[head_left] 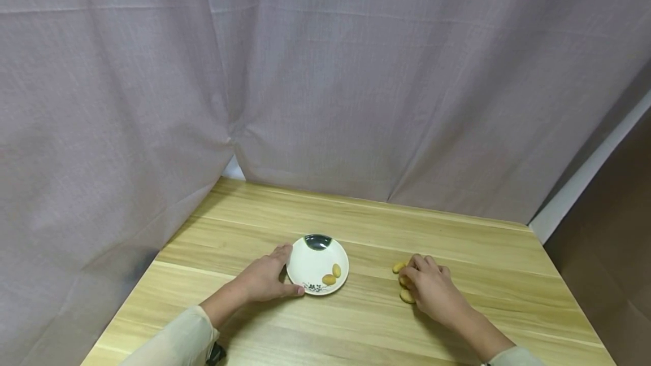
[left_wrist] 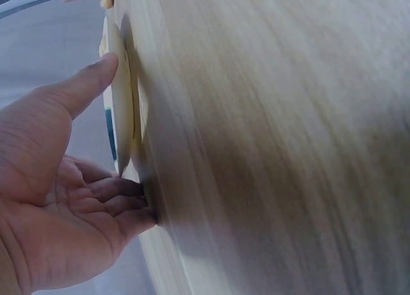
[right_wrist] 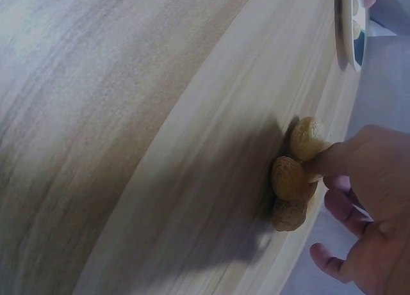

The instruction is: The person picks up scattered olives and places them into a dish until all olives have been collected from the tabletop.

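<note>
A small round white plate (head_left: 309,261) with a dark patch and a floral print lies left of centre in the head view. Two yellow-brown oval pieces (head_left: 329,280) rest on it, wrinkled like dried fruit. My left hand (head_left: 264,277) holds its left side, thumb at the near rim and fingers around the far left edge. To the right, my right hand (head_left: 434,292) reaches down into a small group of the same pieces (head_left: 407,296) on the table. Its fingertips pinch one oval piece (right_wrist: 288,178), partly hidden by the fingers in the head view.
The wooden table (head_left: 366,321) carries the plate and the loose pieces. A grey-mauve curtain (head_left: 325,100) hangs along its back and left side. A darker brown surface (head_left: 600,264) stands at the right edge.
</note>
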### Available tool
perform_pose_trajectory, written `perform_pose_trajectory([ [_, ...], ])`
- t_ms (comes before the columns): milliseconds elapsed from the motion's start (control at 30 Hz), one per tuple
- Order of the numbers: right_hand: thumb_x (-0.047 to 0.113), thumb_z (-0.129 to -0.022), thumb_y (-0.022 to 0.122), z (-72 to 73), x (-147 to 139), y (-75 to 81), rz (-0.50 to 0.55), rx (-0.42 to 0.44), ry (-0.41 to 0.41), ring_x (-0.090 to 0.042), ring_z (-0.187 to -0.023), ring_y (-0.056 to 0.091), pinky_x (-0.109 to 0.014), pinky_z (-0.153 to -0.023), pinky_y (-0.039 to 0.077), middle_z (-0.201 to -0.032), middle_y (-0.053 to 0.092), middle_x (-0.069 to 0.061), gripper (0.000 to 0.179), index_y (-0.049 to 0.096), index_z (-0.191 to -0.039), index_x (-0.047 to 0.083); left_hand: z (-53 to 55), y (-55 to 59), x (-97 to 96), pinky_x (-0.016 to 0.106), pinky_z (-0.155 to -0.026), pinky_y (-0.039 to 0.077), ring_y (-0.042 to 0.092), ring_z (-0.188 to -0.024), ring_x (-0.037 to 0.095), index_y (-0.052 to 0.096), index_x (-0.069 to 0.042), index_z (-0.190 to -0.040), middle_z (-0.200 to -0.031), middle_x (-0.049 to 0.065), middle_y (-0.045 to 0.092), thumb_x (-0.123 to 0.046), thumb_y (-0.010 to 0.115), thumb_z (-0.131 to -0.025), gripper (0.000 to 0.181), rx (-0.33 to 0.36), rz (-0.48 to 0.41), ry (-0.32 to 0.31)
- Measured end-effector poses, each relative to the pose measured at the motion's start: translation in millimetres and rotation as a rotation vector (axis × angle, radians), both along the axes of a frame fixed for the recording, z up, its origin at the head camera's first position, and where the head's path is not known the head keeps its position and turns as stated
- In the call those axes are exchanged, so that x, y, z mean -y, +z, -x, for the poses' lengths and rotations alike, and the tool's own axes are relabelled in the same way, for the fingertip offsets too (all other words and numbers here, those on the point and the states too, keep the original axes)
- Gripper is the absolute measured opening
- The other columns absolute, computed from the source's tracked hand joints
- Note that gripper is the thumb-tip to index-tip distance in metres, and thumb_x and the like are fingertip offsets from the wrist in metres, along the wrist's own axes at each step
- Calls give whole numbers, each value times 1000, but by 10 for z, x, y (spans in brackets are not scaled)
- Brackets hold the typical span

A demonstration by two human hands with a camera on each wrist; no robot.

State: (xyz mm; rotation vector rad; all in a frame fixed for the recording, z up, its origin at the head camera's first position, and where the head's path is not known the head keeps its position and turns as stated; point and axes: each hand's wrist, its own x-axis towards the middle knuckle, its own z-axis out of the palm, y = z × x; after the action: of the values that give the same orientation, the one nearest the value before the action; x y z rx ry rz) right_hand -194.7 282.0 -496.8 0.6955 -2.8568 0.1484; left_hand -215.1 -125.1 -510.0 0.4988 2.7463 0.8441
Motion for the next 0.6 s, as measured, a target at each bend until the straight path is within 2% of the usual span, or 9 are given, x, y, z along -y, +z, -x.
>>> perform_pose_trajectory([
  [300, 5, -87, 93, 13, 1, 9, 19, -75, 19, -18, -97, 61, -61, -79, 62, -107, 72, 2, 28, 80, -109, 16, -4, 7, 0, 60, -138, 29, 33, -167, 44, 30, 8, -170, -178, 27, 32, -58, 91, -86, 123, 2, 1, 1],
  [600, 7, -89, 90, 31, 65, 42, 54, -107, 35, -18, -96, 60, -62, -81, 62, -109, 73, -1, 26, 80, -112, 11, -5, 8, 3, 61, -138, 30, 33, -167, 43, 31, 8, -170, -178, 27, 32, -58, 91, -86, 122, 3, -4, -2],
])
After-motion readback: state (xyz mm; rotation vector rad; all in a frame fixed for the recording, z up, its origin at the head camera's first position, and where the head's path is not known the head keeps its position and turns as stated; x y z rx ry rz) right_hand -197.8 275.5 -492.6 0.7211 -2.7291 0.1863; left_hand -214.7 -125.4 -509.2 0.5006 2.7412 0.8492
